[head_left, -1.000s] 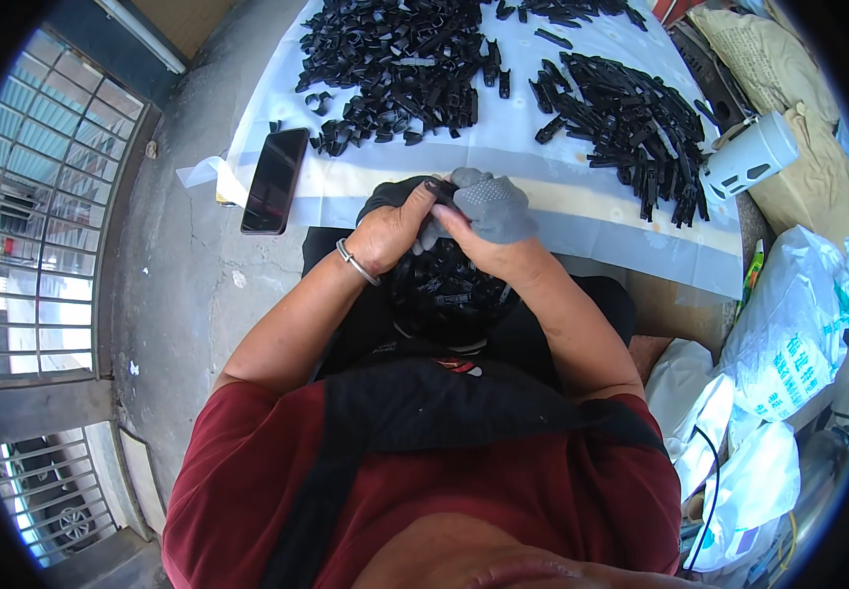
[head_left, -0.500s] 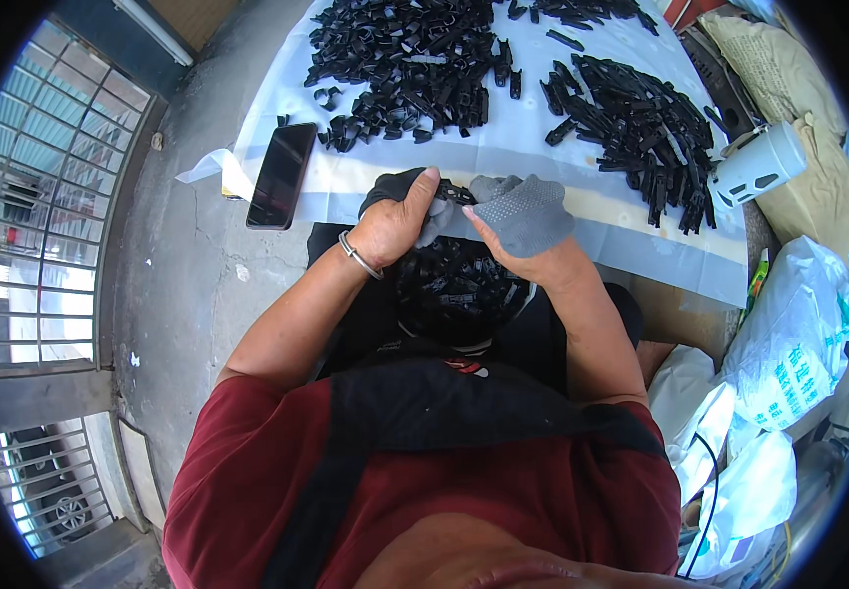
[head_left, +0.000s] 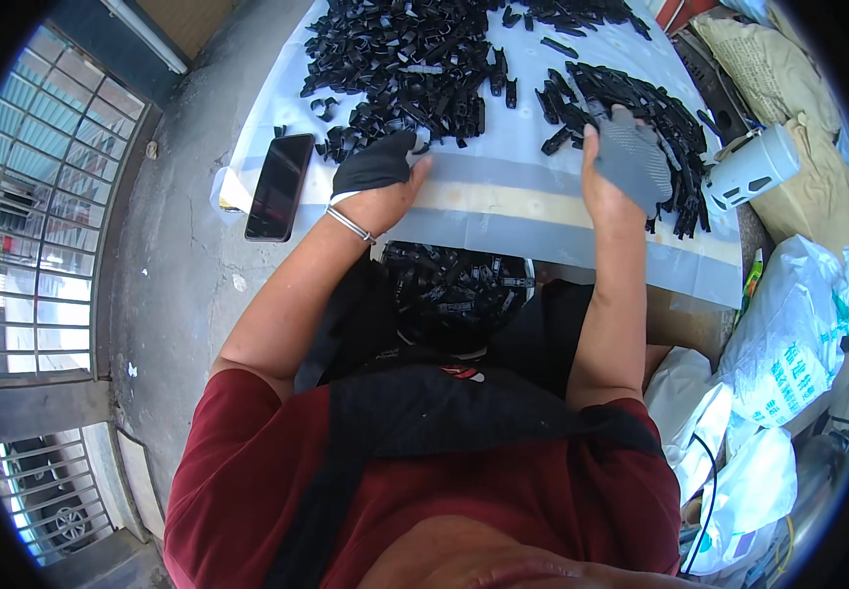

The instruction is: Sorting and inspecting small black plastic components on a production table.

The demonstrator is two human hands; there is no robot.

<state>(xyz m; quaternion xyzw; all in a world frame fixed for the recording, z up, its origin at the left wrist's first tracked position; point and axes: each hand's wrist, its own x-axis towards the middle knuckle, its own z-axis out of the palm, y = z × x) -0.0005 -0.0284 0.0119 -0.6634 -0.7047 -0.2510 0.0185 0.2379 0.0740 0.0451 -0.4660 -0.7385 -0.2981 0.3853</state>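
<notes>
My left hand (head_left: pixel 377 187), in a dark fingerless glove with a metal bangle at the wrist, is at the near edge of a pile of small curved black plastic pieces (head_left: pixel 395 59). Its fingers are bent in toward the thumb; whatever lies between them is hidden. Over a second pile, of long narrow black plastic pieces (head_left: pixel 685 118), my right hand (head_left: pixel 626 167) reaches in a grey dotted glove. Its thumb stands apart from the fingers, whose tips are partly hidden among the pieces. Below the table edge, a round container (head_left: pixel 459 294) full of black parts sits between my legs.
A phone (head_left: pixel 280 187) lies on the white-covered table (head_left: pixel 503 201) at the left. Toward the right edge, a white cylindrical container (head_left: pixel 758 167) lies tilted beside the long pieces. Plastic bags (head_left: pixel 788 334) and brown sacks (head_left: pixel 768 59) crowd the right side. Barred windows (head_left: pixel 42 206) stand left.
My hands were together above the round container, around a black part. They have parted: the left moved forward to the curved pieces, the right forward and right onto the long pieces.
</notes>
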